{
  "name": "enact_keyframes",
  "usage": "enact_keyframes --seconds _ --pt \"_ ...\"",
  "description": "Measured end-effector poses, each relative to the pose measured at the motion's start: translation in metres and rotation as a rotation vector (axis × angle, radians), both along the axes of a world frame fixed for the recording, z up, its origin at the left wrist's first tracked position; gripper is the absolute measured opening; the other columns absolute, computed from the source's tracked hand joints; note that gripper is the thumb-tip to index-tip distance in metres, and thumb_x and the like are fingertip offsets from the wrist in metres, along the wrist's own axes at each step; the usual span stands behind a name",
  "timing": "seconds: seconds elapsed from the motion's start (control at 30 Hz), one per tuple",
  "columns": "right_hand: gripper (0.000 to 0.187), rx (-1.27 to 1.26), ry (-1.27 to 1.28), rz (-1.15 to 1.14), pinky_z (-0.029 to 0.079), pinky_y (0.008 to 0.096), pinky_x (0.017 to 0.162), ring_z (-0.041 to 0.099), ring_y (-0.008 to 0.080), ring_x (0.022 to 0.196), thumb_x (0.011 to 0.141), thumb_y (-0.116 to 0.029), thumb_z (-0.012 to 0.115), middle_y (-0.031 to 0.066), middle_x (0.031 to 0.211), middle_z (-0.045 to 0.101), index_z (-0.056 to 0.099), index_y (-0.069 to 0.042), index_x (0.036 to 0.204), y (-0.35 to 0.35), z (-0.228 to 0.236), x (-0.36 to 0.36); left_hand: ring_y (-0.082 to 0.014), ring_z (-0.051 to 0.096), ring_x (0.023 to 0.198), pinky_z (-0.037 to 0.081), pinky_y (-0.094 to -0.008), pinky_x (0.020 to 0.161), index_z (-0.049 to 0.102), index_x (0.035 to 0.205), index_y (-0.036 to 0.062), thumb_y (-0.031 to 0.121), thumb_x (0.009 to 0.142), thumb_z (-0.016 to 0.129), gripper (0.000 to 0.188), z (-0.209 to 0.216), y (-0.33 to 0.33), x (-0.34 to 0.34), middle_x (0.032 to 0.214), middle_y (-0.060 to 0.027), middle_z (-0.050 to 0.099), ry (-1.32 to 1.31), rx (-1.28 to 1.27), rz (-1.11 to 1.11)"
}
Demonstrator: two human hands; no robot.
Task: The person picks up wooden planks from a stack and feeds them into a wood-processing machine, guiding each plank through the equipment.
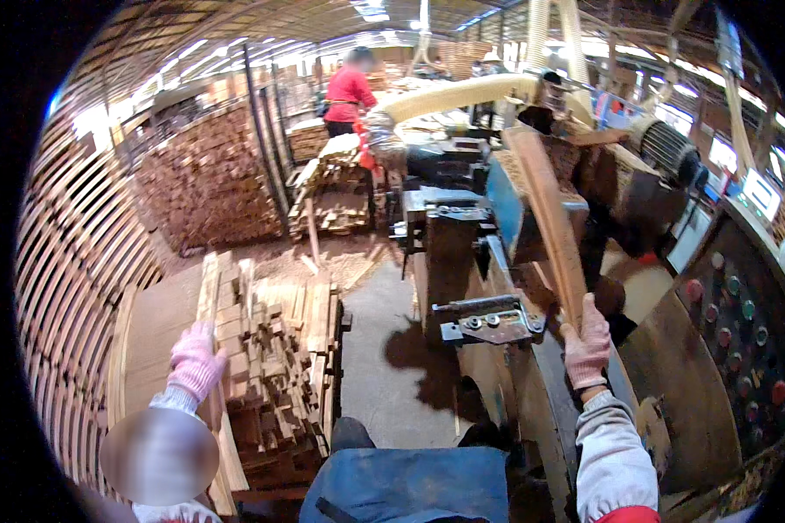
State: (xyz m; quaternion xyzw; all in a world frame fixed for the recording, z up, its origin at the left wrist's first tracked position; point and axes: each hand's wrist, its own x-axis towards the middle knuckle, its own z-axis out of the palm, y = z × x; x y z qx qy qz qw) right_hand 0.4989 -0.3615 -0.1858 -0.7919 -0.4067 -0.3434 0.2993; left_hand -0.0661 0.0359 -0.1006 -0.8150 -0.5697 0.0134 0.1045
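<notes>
Slatted stack of timber point(65, 296), tall, along the far left. Block of stacked wood point(209, 183), showing cut ends, beyond the near work. Machine point(508, 213), metal with a blue side, ahead and to the right. Control panel point(741, 349), dark, at the right edge, set with red and green buttons. Pile of wood strips point(275, 362), many short and uneven, at the left of the walkway point(371, 340). Hose point(462, 90), cream, ribbed, arching behind the machine. One other person point(347, 100), in a red top, standing in the background. Apron point(410, 484), blue, worn, at the lower edge. Motor point(663, 144), grey, finned, right of the machine. Long board point(545, 209), brown, raised at a slant in front of the machine, its near end in the right hand point(589, 344), gloved in pink, fingers closed round it. Left hand point(199, 357), also pink-gloved, at a long strip point(227, 453) on the pile's left edge; whether it grips the strip cannot be told.
</notes>
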Motion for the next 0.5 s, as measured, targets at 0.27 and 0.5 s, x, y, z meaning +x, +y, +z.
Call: enact_keyframes --seconds 0.27,0.5 --pt "0.080 -0.309 0.244 -0.101 0.048 0.0475 0.092 0.059 0.0416 0.103 0.074 -0.016 0.079 0.0194 0.121 0.066 0.049 -0.002 0.148 -0.203 0.021 -0.160 -0.0374 0.037 0.148 0.034 -0.0396 0.121 0.033 0.159 0.0101 0.024 0.085 0.074 0.086 -0.043 0.037 -0.024 0.163 -0.0210 0.033 -0.182 0.033 0.024" --pt "0.082 -0.556 0.431 -0.445 0.046 0.0471 0.098 0.058 0.0407 0.110 0.074 -0.012 0.076 0.0200 0.125 0.064 0.047 0.002 0.149 -0.273 0.030 -0.233 -0.0360 0.034 0.150 0.031 -0.0375 0.122 0.031 0.160 0.0085 0.023 0.087 0.072 0.085 -0.057 0.052 -0.040 0.165 -0.0210 0.029 -0.141 0.039 0.043"
